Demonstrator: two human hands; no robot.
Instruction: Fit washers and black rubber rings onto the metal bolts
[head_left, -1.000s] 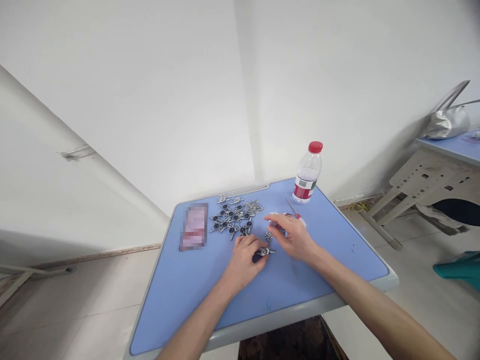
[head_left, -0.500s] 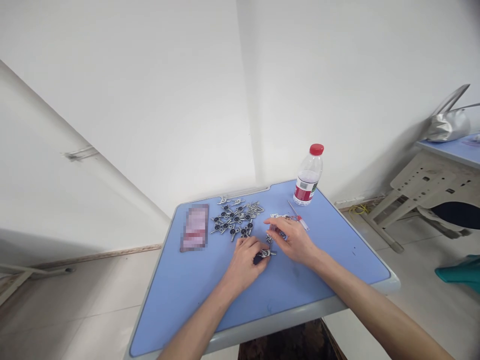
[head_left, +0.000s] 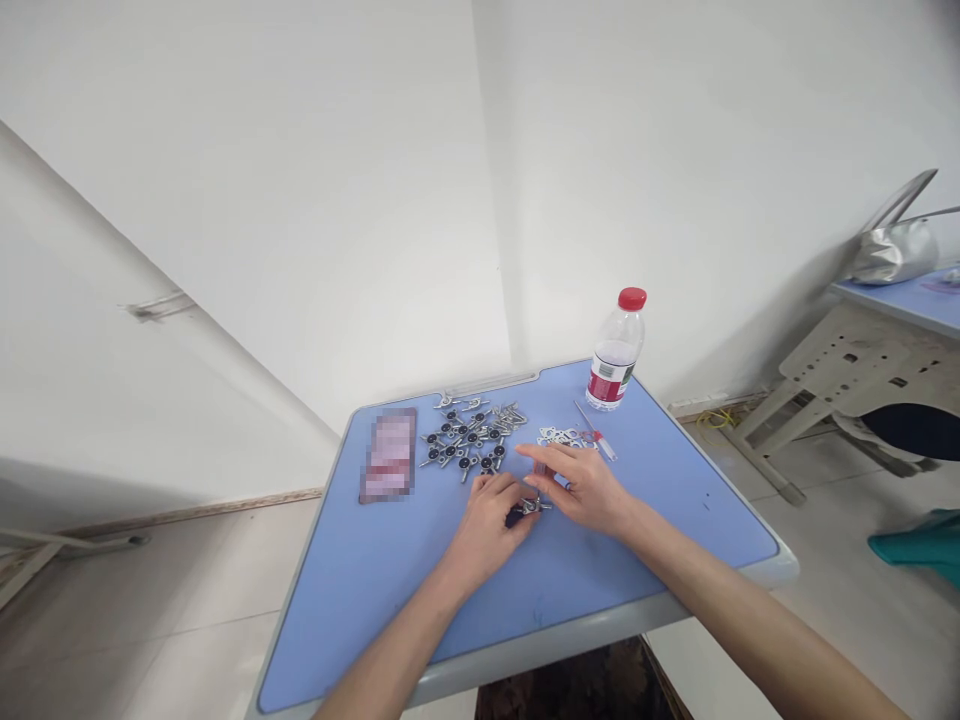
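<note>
My left hand (head_left: 495, 515) is closed around a small metal fitting (head_left: 531, 506) with short protruding arms, held down at the blue tabletop. My right hand (head_left: 581, 485) pinches what looks like a small screwdriver (head_left: 538, 468) with a clear reddish handle. It stands upright over the fitting, mostly hidden by my fingers; whether its tip sits in a screw I cannot tell. Beyond my hands lie several similar metal fittings with round black centres (head_left: 472, 438). Flat, pale metal plates (head_left: 559, 436) lie behind my right hand.
A second screwdriver (head_left: 598, 437) rests beside the plates. A water bottle with a red cap (head_left: 616, 355) stands at the back right of the desk (head_left: 360, 590). On the left lies a blurred phone-like rectangle (head_left: 390, 455). A white wall (head_left: 337, 200) rises behind the desk.
My right hand has shifted slightly left, and its fingers have turned around the screwdriver handle. More of the pale plates now shows. My left hand stays put with the fitting.
</note>
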